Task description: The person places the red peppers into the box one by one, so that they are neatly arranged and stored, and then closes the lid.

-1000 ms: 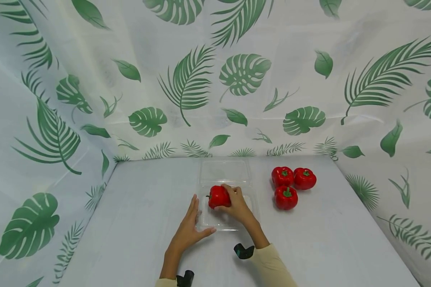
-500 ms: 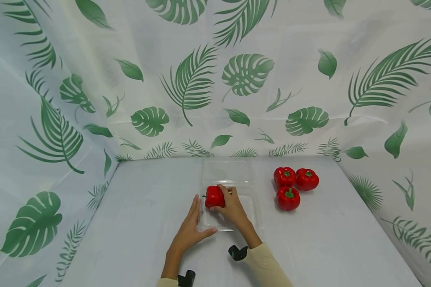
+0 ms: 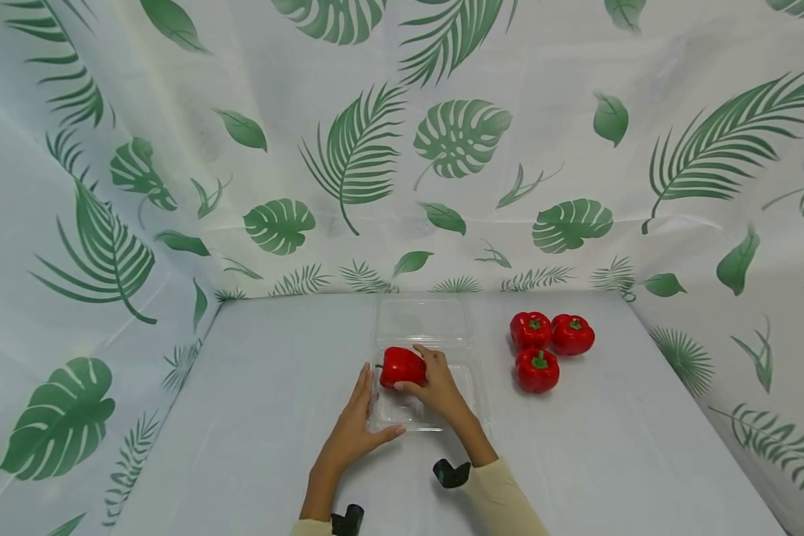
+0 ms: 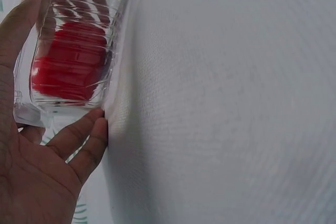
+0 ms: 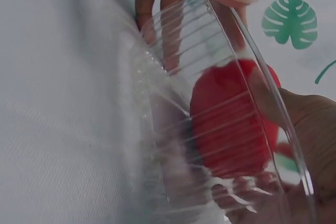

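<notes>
A red bell pepper (image 3: 400, 368) lies on its side in the left part of a clear plastic clamshell box (image 3: 429, 426), its stem toward the left. My right hand (image 3: 438, 383) holds the pepper from its right end, thumb at the near side and fingers at the far side. In the right wrist view, the pepper (image 5: 226, 124) shows through the box's ribbed wall. My left hand (image 3: 355, 428) rests against the box's left side with straight fingers, the thumb spread along the front edge. The left wrist view shows those fingertips touching the box (image 4: 79, 9) low down.
Several things stand about: three red bell peppers, one at the back left (image 3: 531, 330), one at the back right (image 3: 572, 334) and one in front (image 3: 537, 371), sit right of the box. The open lid (image 3: 420, 318) lies flat behind it on the white table (image 3: 275, 387).
The pepper has moved a little left inside the box with my right hand, which has then drawn slightly back to the right along it. My left hand stays at the box's side.
</notes>
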### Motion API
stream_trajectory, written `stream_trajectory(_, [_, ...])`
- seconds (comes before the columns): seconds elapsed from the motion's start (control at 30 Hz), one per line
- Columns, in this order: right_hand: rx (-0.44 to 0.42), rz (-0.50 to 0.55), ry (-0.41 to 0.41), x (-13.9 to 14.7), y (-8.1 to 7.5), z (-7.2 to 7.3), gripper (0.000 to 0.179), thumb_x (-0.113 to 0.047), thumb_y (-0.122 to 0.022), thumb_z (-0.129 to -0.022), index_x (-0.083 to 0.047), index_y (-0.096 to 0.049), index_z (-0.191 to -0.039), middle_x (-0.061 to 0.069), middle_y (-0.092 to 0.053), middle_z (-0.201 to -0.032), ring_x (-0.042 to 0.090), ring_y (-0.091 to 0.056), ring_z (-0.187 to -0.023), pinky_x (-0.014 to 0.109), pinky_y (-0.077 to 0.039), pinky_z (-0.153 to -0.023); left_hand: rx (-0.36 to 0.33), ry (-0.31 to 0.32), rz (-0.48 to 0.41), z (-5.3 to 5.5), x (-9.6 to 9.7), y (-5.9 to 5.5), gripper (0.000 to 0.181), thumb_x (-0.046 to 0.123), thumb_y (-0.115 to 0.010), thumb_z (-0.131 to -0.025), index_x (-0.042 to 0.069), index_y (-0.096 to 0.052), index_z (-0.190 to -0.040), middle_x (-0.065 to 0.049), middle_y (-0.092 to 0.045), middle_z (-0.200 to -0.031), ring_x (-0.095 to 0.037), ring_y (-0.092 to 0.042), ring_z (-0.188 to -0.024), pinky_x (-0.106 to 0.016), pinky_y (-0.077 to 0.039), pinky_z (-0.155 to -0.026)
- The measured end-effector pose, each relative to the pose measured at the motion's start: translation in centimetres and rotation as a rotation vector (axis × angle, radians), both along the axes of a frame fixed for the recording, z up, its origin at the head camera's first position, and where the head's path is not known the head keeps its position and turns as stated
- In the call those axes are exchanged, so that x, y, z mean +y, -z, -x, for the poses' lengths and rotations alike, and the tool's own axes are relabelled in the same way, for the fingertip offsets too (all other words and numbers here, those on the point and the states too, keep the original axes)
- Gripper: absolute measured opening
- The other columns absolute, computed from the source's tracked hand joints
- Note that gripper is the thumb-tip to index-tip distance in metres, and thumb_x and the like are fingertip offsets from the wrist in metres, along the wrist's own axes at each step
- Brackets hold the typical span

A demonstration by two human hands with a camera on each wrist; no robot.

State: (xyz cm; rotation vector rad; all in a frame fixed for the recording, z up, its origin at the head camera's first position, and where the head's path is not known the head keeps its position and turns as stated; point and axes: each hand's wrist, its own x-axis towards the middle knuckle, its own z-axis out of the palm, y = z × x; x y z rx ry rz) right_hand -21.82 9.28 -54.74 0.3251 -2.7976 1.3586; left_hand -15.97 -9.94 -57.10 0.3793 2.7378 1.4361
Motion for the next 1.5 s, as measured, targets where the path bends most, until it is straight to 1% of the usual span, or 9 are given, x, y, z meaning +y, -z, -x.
stream_trajectory(0.1, [-0.011,0.003,-0.014,0.41,0.07,0.08,0.08,-0.031,-0.081,-0.079,-0.003,-0.042,-0.144,0.026,-0.05,-0.13,0.039,-0.057,-0.117,0.053,-0.052,-0.097,0.004,-0.005,0.011,0.06,-0.05,-0.04,0.111,0.049,-0.079,-0.076,0.014,-0.013,-0.158,0.004,-0.005,-0.166,-0.032,-0.033,-0.145,-0.051,-0.043,-0.107])
stream_trajectory(0.23, [-0.01,-0.004,-0.03,0.7,0.0,0.08,0.076,-0.029,-0.08,-0.081,-0.003,-0.044,-0.143,0.026,-0.053,-0.126,0.038,-0.06,-0.113,0.052,-0.054,-0.094,0.0,-0.013,0.016,0.09,-0.1,-0.06,0.112,0.05,-0.079,-0.075,0.015,-0.012,-0.158,0.005,-0.005,-0.166,-0.032,-0.031,-0.146,-0.052,-0.041,-0.108])
stream_trajectory(0.33, [0.012,-0.013,-0.033,0.78,0.04,0.12,0.073,-0.028,-0.079,-0.082,-0.004,-0.045,-0.142,0.026,-0.056,-0.123,0.038,-0.062,-0.109,0.051,-0.056,-0.091,-0.005,-0.013,0.01,0.07,-0.12,-0.04,0.112,0.049,-0.08,-0.075,0.015,-0.013,-0.158,0.005,-0.005,-0.165,-0.032,-0.029,-0.147,-0.053,-0.041,-0.108])
stream_trajectory(0.43, [0.03,-0.009,-0.033,0.8,0.12,0.22,0.071,-0.026,-0.078,-0.082,-0.005,-0.046,-0.142,0.025,-0.057,-0.122,0.038,-0.062,-0.107,0.051,-0.057,-0.089,-0.007,-0.011,0.004,0.04,-0.16,-0.02,0.112,0.049,-0.08,-0.075,0.014,-0.013,-0.158,0.004,-0.006,-0.166,-0.033,-0.031,-0.146,-0.052,-0.042,-0.107])
stream_trajectory(0.7, [0.027,0.012,-0.029,0.85,0.18,0.35,0.07,-0.022,-0.079,-0.082,-0.005,-0.047,-0.142,0.025,-0.057,-0.123,0.037,-0.062,-0.106,0.05,-0.058,-0.088,-0.012,-0.003,-0.021,0.13,-0.22,-0.11,0.112,0.046,-0.081,-0.075,0.014,-0.012,-0.158,0.004,-0.006,-0.166,-0.032,-0.034,-0.144,-0.048,-0.044,-0.106])
stream_trajectory(0.83, [0.017,0.022,-0.028,0.84,0.23,0.41,0.071,-0.023,-0.08,-0.081,-0.005,-0.046,-0.141,0.025,-0.057,-0.123,0.036,-0.062,-0.106,0.051,-0.057,-0.091,-0.013,-0.005,-0.014,0.16,-0.17,-0.1,0.112,0.047,-0.08,-0.075,0.015,-0.012,-0.158,0.004,-0.006,-0.166,-0.033,-0.035,-0.144,-0.049,-0.044,-0.105])
stream_trajectory(1.13, [0.021,0.016,-0.02,0.82,0.27,0.23,0.071,-0.021,-0.08,-0.081,-0.004,-0.045,-0.14,0.024,-0.057,-0.121,0.037,-0.061,-0.107,0.052,-0.056,-0.092,-0.004,-0.011,0.009,0.08,0.02,-0.17,0.112,0.049,-0.08,-0.075,0.016,-0.013,-0.158,0.005,-0.006,-0.166,-0.032,-0.03,-0.147,-0.052,-0.041,-0.107])
stream_trajectory(1.27, [0.003,0.025,-0.011,0.85,0.28,0.3,0.071,-0.023,-0.08,-0.081,-0.005,-0.045,-0.14,0.024,-0.057,-0.122,0.036,-0.061,-0.108,0.052,-0.055,-0.093,-0.011,-0.01,0.004,0.08,0.06,-0.24,0.112,0.049,-0.08,-0.075,0.016,-0.012,-0.158,0.005,-0.005,-0.166,-0.032,-0.03,-0.146,-0.052,-0.041,-0.108])
stream_trajectory(1.5, [-0.004,0.016,-0.02,0.96,0.39,0.2,0.072,-0.024,-0.08,-0.081,-0.005,-0.045,-0.14,0.023,-0.057,-0.123,0.035,-0.061,-0.109,0.051,-0.055,-0.093,-0.012,-0.009,-0.002,-0.07,0.13,-0.11,0.112,0.049,-0.079,-0.075,0.014,-0.013,-0.158,0.005,-0.006,-0.166,-0.032,-0.03,-0.146,-0.053,-0.041,-0.107])
